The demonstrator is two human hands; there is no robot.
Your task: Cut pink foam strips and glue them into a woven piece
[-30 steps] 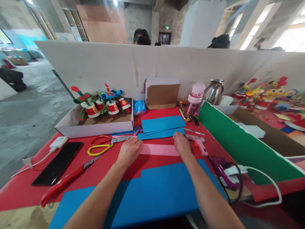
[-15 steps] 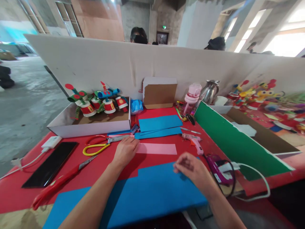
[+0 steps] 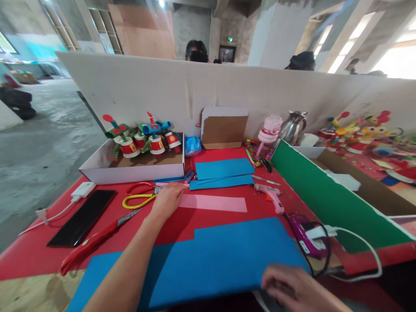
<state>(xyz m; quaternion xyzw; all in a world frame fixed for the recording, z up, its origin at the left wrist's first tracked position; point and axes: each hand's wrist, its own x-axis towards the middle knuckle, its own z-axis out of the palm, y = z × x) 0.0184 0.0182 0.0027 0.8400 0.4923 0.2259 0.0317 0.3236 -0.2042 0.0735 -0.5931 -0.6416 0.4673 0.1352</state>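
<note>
My left hand [image 3: 167, 200] lies over the left end of a pink paper strip [image 3: 214, 203], its fingers extended and bent slightly down. It covers the blades of scissors with red and yellow handles [image 3: 139, 201]. Blurred by motion, my right hand [image 3: 289, 284] is at the front right edge of a large blue sheet [image 3: 224, 255]; its fingers look curled, and whether anything is in them cannot be made out. Blue paper strips [image 3: 224, 169] lie behind the pink strip.
Left are a red-handled knife [image 3: 97, 237], a black phone [image 3: 82, 219] and a white box [image 3: 136, 173] of cup figures. A pink glue gun [image 3: 271, 195], a purple power strip [image 3: 307, 238] with cables and a green-sided box [image 3: 338, 199] are on the right.
My left hand has slid left along the pink strip, baring more of it and covering the scissor blades. My right hand has dropped back toward the front edge. The view has shifted slightly.
</note>
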